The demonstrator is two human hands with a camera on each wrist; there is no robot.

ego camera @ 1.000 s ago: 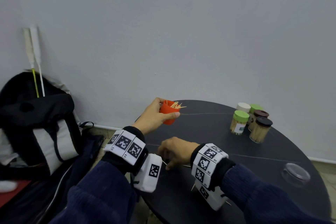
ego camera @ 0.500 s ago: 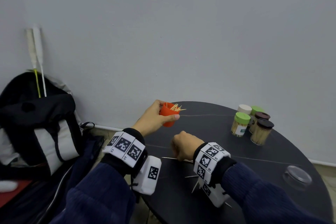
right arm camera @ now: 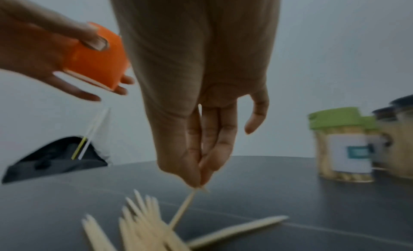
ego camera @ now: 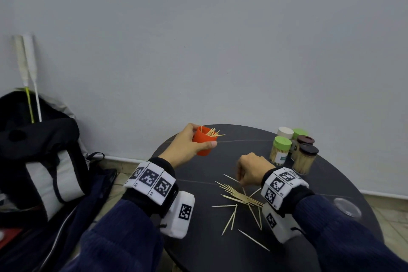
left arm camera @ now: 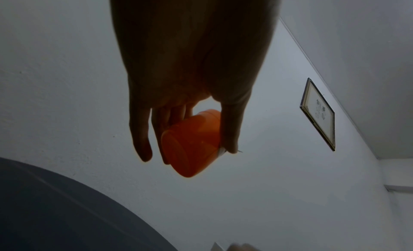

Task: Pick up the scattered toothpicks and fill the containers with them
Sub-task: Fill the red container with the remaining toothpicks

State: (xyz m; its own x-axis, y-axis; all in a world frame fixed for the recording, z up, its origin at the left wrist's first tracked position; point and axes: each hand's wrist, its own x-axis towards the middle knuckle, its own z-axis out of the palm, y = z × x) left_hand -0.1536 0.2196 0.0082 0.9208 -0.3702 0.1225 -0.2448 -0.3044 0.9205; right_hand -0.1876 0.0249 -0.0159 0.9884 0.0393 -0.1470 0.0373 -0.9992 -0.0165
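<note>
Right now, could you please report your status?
Left hand grips orange cup. Right hand pinches a toothpick. Scattered toothpicks remain; nothing blocking.

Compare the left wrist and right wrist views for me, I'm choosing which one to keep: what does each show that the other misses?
Only the left wrist view shows the framed picture on the wall. Only the right wrist view shows the right hand pinching a toothpick from the scattered toothpicks, plus the lidded jars. Both show the left hand gripping the orange cup above the dark table.

Jar cluster [ego camera: 293, 150] beyond right hand [ego camera: 251, 169]
</note>
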